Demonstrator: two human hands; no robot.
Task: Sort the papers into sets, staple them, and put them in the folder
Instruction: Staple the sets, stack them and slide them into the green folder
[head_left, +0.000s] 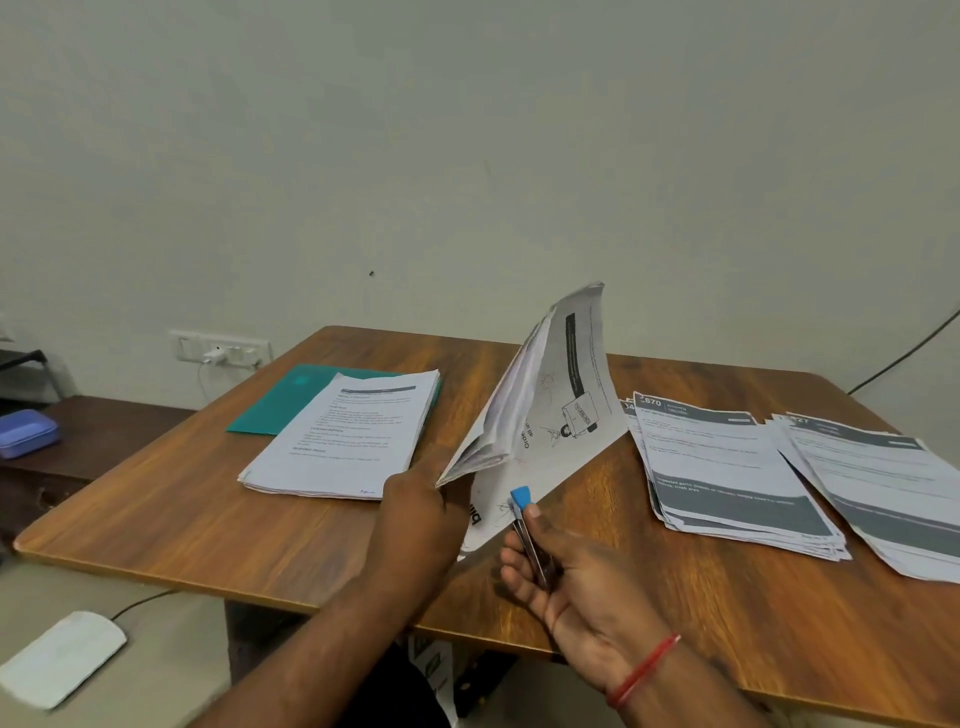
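Note:
My left hand (415, 506) pinches the near corner of a thick set of printed papers (550, 410) and lifts it off the wooden table (208, 519), so the sheets stand tilted upward. My right hand (566, 577) is closed around a small stapler with a blue end (524, 525), held just at the lifted set's lower corner. A teal folder (275, 405) lies at the back left, partly covered by a flat stack of text pages (348, 436). Two fanned stacks with grey headers lie on the right: one (727, 467) nearer the middle and one (883, 483) at the edge.
A blue box (28, 431) sits on a dark side table at the left. A wall socket with a plugged charger (218, 353) is behind the table. A white pad with a cable (62, 660) lies on the floor at the lower left.

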